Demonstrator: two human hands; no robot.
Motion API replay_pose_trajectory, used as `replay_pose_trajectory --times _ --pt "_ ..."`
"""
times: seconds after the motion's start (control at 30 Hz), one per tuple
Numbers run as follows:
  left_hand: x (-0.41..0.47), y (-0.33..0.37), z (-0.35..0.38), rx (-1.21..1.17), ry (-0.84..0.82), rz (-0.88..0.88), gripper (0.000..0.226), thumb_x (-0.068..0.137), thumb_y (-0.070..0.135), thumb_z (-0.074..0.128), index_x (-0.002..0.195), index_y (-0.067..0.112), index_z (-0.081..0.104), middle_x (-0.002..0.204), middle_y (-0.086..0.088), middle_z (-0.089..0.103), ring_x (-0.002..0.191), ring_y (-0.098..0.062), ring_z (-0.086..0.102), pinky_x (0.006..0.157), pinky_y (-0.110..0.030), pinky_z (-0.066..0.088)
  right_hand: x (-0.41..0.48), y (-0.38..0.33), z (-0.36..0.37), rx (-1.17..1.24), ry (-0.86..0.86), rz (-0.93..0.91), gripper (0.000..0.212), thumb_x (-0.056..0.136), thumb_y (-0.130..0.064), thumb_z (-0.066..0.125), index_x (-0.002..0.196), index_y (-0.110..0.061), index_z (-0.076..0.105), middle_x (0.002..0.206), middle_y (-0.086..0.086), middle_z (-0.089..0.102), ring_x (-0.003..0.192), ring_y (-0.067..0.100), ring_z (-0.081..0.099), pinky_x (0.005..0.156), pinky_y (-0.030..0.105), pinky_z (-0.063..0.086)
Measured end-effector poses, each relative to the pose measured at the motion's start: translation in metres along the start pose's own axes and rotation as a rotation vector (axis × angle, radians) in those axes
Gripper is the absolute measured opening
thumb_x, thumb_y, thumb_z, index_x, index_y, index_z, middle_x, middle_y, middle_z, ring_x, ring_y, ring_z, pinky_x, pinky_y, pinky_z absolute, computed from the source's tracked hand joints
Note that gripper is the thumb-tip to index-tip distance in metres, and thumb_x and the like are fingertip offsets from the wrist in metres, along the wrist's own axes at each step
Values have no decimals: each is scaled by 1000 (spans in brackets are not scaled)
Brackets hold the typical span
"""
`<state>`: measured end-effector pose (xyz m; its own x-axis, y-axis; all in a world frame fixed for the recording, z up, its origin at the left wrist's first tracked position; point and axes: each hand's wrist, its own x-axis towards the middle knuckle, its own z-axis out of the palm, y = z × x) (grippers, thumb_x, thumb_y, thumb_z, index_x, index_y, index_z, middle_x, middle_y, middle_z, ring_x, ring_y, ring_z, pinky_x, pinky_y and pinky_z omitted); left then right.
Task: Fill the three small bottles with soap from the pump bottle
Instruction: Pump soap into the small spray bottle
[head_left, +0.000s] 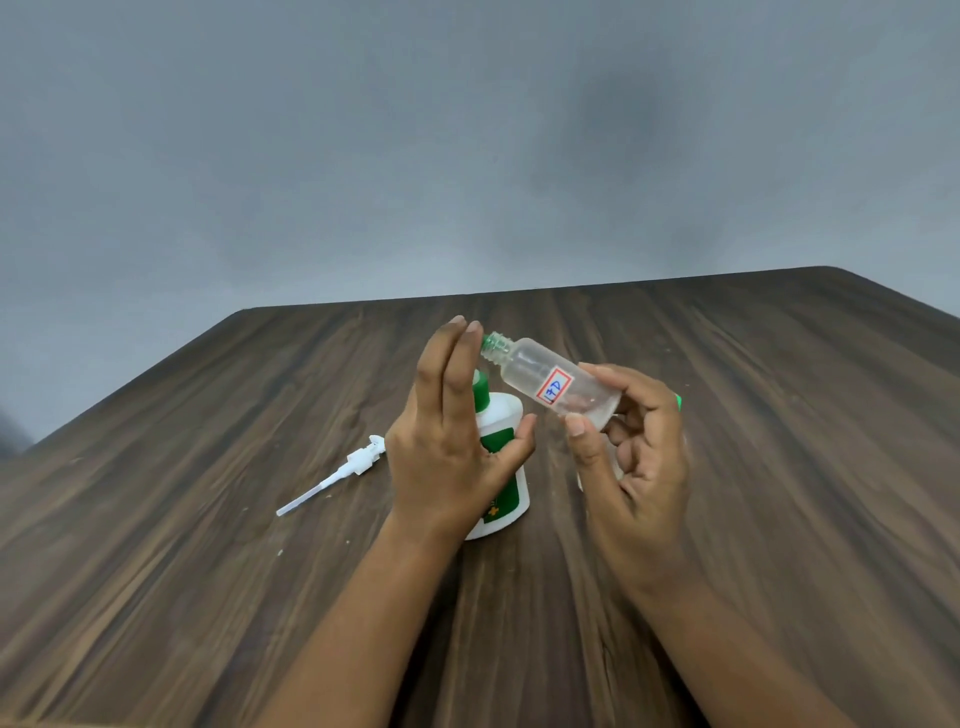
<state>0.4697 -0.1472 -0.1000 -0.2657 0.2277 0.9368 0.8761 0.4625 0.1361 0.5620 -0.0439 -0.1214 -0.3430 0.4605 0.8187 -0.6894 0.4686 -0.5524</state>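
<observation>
Right hand (639, 467) has the bottle (519, 361) up off the table (208, 519), thumb and curled fingers wrapped round its base. It is tilted hard, and the bare threaded neck points up and away to the left. It looks clear and empty to me.

Left hand (452, 441) is up beside it with the fingers straight and together and the thumb stuck out, the tips right at the neck. There's a green sliver (485, 340) showing there. It could be a cap, but I can't tell.

The pump bottle (501, 410) stands just behind that left hand, hard up against the wrist. Its pump (358, 460) is out, lying on the table to the left with the tube trailing.

Now the risks. That left wrist is close enough to knock the open pump bottle over, and with no pump in it the soap would run straight out. The neck is narrow, so a pour from the wide mouth could easily slop down the outside. A soapy bottle held only at the base could then slip.

Something pale sits hidden behind the right hand, and I can't make it out.
</observation>
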Motion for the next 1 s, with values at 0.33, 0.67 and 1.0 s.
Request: replay_pose_trajectory --times 0.33,0.67,1.0 --pt "-5 4 -13 -16 69 20 57 74 26 59 126 7 46 128 -4 45 126 -25 40 103 -50 33 -2 2 -1 -56 32 0 26 93 -23 58 119 -17 57 119 -7 49 103 26 61 79 33 56" --pt "61 -2 -51 -470 -135 -439 18 84 30 68 68 22 70 68 -7 62 69 -25 59 63 -31 46 -1 2 -1 -34 46 14 24 90 -19 59 114 -15 60 112 -5 50 84 8 59 70 13 49" --pt "48 -2 -50 -475 -170 -477 12 75 17 76 67 19 68 71 -3 66 67 -20 61 60 -28 49 -5 3 0 -120 70 -14 26 94 -23 53 118 -11 56 114 -7 48 89 25 56 71 27 50"
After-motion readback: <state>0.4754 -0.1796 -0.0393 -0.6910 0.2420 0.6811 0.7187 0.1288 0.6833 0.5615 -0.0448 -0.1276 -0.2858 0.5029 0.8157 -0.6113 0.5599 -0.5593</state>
